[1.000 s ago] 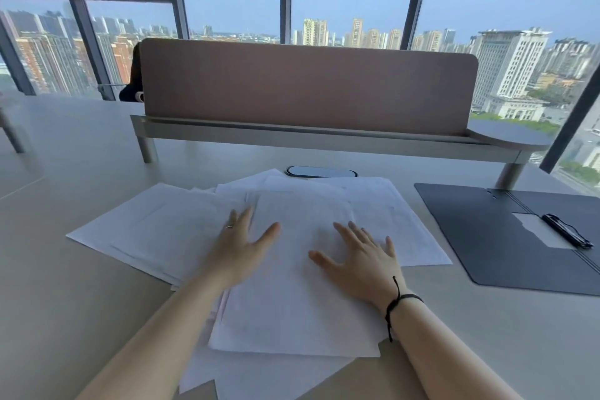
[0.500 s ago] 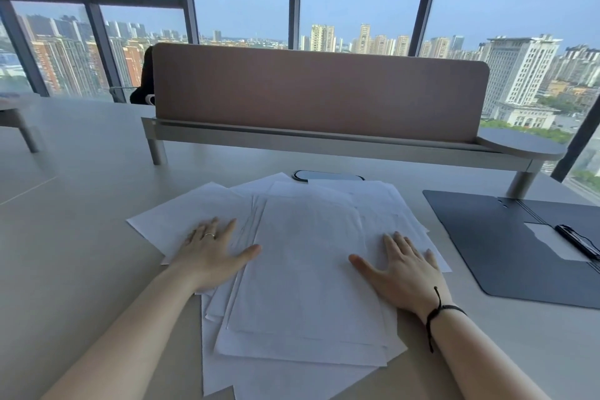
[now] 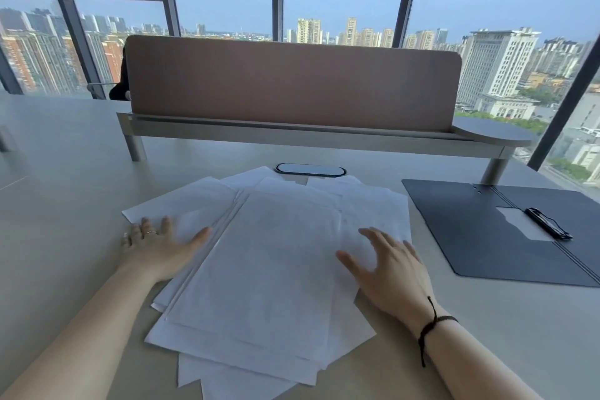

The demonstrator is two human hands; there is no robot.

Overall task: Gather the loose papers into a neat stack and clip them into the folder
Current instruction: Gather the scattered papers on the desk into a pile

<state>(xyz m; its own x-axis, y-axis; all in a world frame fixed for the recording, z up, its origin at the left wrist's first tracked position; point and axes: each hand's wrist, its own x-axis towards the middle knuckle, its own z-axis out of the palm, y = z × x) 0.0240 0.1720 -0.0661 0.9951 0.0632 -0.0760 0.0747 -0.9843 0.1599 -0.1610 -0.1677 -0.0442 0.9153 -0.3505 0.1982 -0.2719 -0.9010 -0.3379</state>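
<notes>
Between my left hand (image 3: 156, 247) and right hand (image 3: 391, 265), both flat with fingers spread and gripping nothing, the loose papers (image 3: 266, 269) lie fanned on the counter (image 3: 65, 178). I should press both sides inward evenly, squaring edges. The open folder (image 3: 480, 237) lies beyond my right hand.

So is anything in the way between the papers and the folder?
Nothing visible: only bare table lies between the papers and the open folder. The clip lies on the folder, further right.
</notes>
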